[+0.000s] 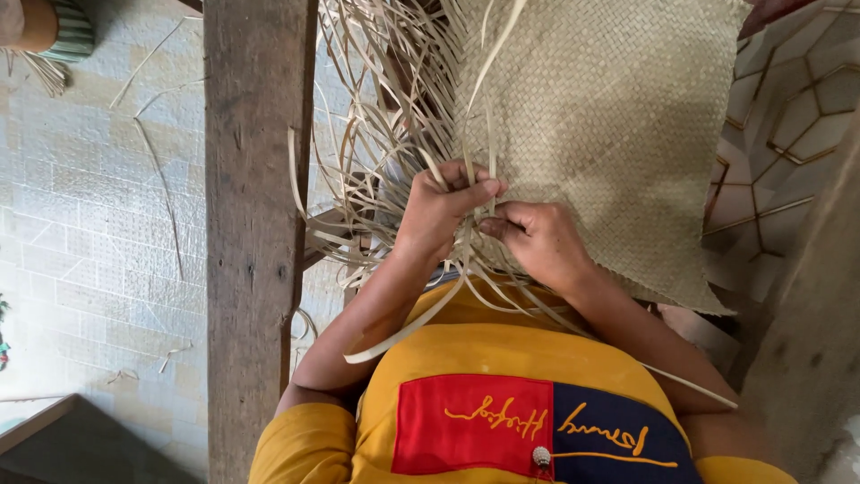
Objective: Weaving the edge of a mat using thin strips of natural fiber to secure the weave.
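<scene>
Yellow shirt [502, 358] nearest; at twelve o'clock both hands work the woven mat's [618, 116] edge. Left hand [441, 213] and right hand [536, 240] fingers pinch loose strips [376, 161] (weaving underway); tucking one likely needs tension.

- Single head-worn camera, looks steeply down over the wearer's yellow shirt chest [502, 358].
- Close range: the pale woven straw mat [609, 116] fills the upper frame.
- A brown wooden post [255, 242] runs vertically left of the mat.
</scene>
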